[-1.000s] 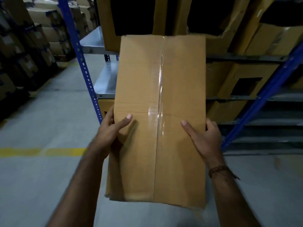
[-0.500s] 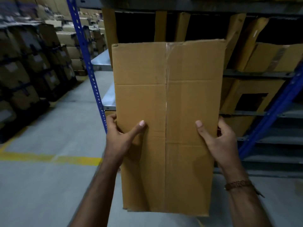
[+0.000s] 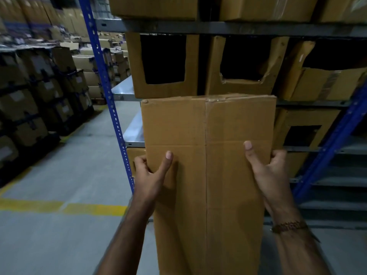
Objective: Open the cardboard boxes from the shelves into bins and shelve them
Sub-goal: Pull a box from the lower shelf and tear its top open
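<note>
We hold a flattened cardboard box (image 3: 208, 175) upright between our hands, its taped seam running down the middle. Our left hand (image 3: 150, 175) grips the box's left edge, thumb pressed on the front face and fingers curled behind. Our right hand (image 3: 268, 171) clamps the right edge the same way, a beaded bracelet (image 3: 289, 226) on its wrist. Just beyond the box's top edge, above our hands, stand cut-open box bins (image 3: 162, 64) on the shelf rack (image 3: 218, 26). Left of our left hand rises a blue rack upright (image 3: 107, 92), and a yellow floor line (image 3: 59, 207) runs below it.
</note>
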Available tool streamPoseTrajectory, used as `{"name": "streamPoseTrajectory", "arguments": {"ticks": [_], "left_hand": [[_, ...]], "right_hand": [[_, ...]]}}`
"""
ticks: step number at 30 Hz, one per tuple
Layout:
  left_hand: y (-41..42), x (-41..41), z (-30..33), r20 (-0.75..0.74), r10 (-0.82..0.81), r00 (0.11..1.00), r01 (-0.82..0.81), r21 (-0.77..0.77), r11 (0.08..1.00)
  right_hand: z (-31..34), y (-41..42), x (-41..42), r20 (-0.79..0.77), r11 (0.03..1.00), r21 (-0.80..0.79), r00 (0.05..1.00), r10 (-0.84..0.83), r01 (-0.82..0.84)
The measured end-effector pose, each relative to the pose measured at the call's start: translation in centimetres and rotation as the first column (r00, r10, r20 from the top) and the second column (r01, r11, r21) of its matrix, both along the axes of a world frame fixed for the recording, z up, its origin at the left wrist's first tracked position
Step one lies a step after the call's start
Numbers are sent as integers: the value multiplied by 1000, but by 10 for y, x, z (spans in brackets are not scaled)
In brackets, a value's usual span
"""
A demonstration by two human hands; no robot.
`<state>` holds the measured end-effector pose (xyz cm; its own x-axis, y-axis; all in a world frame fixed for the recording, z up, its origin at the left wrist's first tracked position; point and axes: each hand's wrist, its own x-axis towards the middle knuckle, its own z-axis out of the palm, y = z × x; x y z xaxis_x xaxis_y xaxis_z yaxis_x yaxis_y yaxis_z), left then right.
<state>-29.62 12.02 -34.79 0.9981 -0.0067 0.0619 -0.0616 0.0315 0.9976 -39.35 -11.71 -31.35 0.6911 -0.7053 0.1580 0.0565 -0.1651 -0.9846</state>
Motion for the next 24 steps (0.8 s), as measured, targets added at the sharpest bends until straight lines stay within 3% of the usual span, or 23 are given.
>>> {"name": "streamPoseTrajectory", "arguments": {"ticks": [6,11,18,21,24], "left_hand": [[5,6,7,88,-34,996,32,23,999],[18,16,3,-27,-61,998,61,-9,998],[39,8,19,-188,-199,962,150,-246,957],[51,3,25,-261,-260,930,182,-289,940],[55,8,22,-274,-338,900,271,-256,928]], "right_hand": [[2,10,-3,56,999,-35,998,13,-11],[17,3,-7,56,984,171,997,47,-56],[41,-2,-10,23,919,308,968,251,-246],[54,-17,-18,-74,891,345,938,339,-295],[50,-19,-14,-279,916,306,895,349,-261]]}}
